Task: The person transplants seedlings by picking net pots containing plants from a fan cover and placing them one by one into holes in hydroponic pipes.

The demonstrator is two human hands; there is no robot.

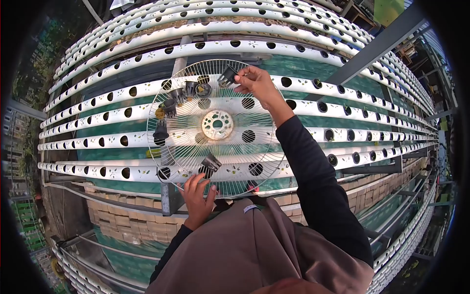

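Observation:
A round wire fan guard (pixel 217 125) lies across the white pipes like a shallow basket. At its far rim my right hand (pixel 257 85) is closed on a black net pot (pixel 226 77), pinched between thumb and fingers. My left hand (pixel 198 198) is at the guard's near edge with its fingers apart. Just beyond its fingertips a second black net pot (pixel 211 162) lies tilted on the wires; whether the fingers touch it I cannot tell. Several more black net pots (pixel 191 88) are grouped along the guard's left side, some with yellowish material in or beside them.
Rows of white pipes (pixel 112 116) with round holes and a leaf print run left to right. Some holes on the right hold black pots (pixel 351 134). A grey metal post (pixel 372 46) slants in at upper right. Stacked tan blocks (pixel 127 215) and green sheeting (pixel 122 245) lie below.

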